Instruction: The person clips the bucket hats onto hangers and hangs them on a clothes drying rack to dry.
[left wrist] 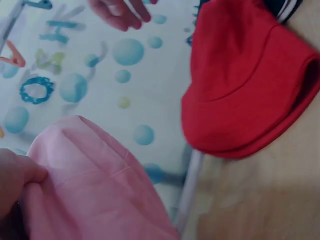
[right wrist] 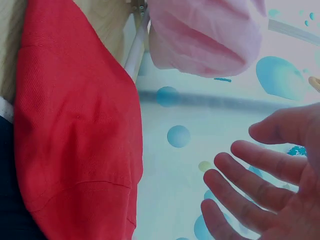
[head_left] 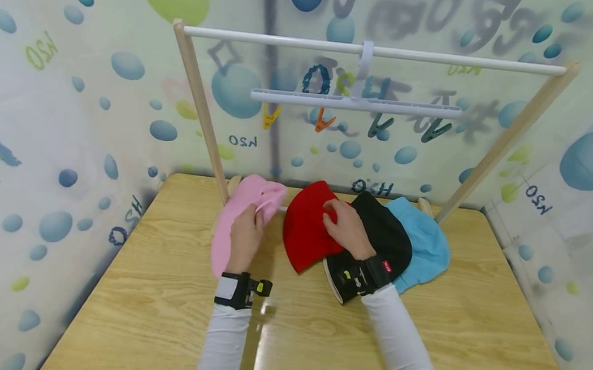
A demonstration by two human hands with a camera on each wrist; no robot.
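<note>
My left hand (head_left: 246,234) pinches the edge of a pink bucket hat (head_left: 223,243) at the left of the row; in the left wrist view the thumb presses into the pink cloth (left wrist: 95,185). Over the red hat (head_left: 306,225) hovers my right hand (head_left: 347,228), its fingers spread and loosely bent with nothing in them, as the right wrist view shows beside the red cloth (right wrist: 80,130). A black hat (head_left: 390,236) with a pale rim lies partly under the red one and my right wrist. Behind it, a light blue hat (head_left: 427,244) is partly covered.
A wooden rack with a white top rail (head_left: 295,41) stands at the table's back. From it hangs a white hanger (head_left: 322,100) carrying a yellow clip (head_left: 270,116), an orange clip (head_left: 323,120) and two dark green clips (head_left: 380,125). A patterned backdrop surrounds the wooden table (head_left: 156,312).
</note>
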